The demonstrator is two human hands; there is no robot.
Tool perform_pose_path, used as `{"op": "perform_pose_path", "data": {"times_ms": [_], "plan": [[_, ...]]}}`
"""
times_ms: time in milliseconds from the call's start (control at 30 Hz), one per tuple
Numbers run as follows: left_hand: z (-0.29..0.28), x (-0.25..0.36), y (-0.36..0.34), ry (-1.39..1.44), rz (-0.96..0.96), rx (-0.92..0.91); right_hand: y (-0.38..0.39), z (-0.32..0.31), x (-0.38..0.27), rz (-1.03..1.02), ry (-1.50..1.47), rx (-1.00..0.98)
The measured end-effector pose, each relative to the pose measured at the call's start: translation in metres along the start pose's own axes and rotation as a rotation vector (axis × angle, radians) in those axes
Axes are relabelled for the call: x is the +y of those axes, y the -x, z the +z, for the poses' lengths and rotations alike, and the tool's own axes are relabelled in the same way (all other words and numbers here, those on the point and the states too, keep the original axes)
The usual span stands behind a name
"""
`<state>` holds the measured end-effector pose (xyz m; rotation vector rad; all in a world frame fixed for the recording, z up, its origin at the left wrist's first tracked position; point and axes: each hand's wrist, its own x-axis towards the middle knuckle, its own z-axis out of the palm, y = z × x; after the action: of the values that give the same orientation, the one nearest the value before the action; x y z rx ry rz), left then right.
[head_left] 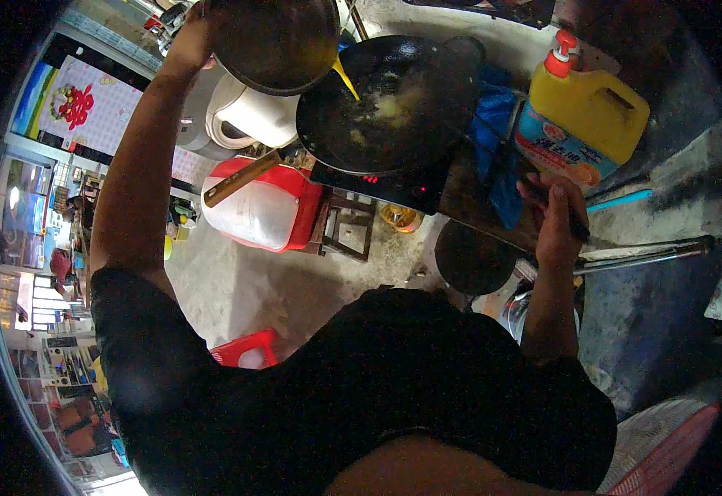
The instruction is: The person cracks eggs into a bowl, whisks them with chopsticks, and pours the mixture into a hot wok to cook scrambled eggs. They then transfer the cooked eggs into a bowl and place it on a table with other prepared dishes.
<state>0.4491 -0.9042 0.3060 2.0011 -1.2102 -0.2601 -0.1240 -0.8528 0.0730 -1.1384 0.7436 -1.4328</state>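
Observation:
My left hand (pixel 191 43) is closed on the rim of a dark round bowl (pixel 274 41), tilted over the left side of a black wok (pixel 328 136). From the bowl's edge a stream of yellow liquid (pixel 346 78) falls into the wok. Pale yellowish food (pixel 390 107) lies in the wok's middle, blurred in places. The wok sits on a black induction cooker (pixel 386 186) with lit red marks, its wooden handle (pixel 241 179) pointing to the left. My right hand (pixel 561 211) is wrapped round the dark handle of a long cooking tool (pixel 534 194); its thin shaft runs toward the wok and its head is indistinct.
Right of the wok stands a yellow jug with a red pump (pixel 584 116), beside blue plastic (pixel 497 116). A white container (pixel 257 112) and a red-and-white box (pixel 262 207) are on the left. A dark round lid or pan (pixel 475 258) is below the cooker's board.

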Motion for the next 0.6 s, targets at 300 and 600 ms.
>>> {"op": "perform_pose_path", "data": {"times_ms": [300, 600], "plan": [[0.039, 0.024, 0.081, -0.811, 0.58, -0.02, -0.007, 0.005, 0.004, -0.206, 0.144, -0.177], [0.093, 0.063, 0.194, -0.46, 0.561, 0.158, 0.002, 0.01, 0.005, -0.418, 0.362, -0.187]]}}
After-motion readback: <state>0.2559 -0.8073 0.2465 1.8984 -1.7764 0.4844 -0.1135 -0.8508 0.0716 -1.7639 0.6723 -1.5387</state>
